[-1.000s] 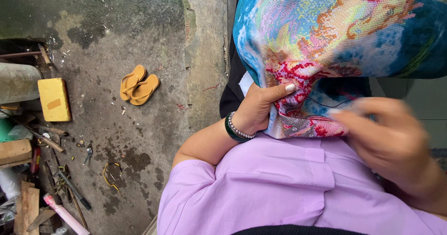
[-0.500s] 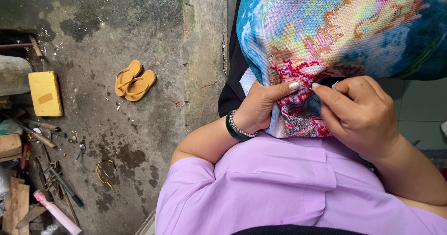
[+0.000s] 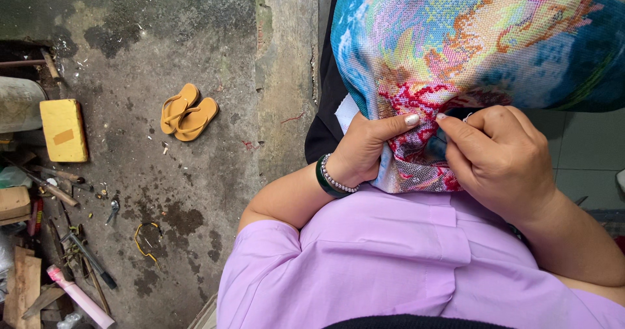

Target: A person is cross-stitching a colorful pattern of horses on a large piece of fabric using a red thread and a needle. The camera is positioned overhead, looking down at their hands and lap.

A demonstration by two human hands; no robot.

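Observation:
A large cross-stitch cloth (image 3: 475, 36) in blue, pink, orange and red hangs over my lap. My left hand (image 3: 368, 150) grips its bunched lower edge, thumb pressed on the red stitched patch; a dark bangle and a bead bracelet sit on that wrist. My right hand (image 3: 498, 156) rests against the cloth beside it, thumb and forefinger pinched together at the red patch. Whatever they pinch is too small to see. My lilac shirt (image 3: 390, 264) fills the lower part of the view.
To the left lies a stained concrete floor with a pair of orange flip-flops (image 3: 187, 112), a yellow block (image 3: 63, 130), and scattered tools and wood scraps (image 3: 58, 251). A concrete step edge (image 3: 286, 75) runs down the middle. Grey tiles (image 3: 586, 159) show at the right.
My right hand has moved left from away at the right up to the cloth and pinched at the red patch. My left hand has kept its grip.

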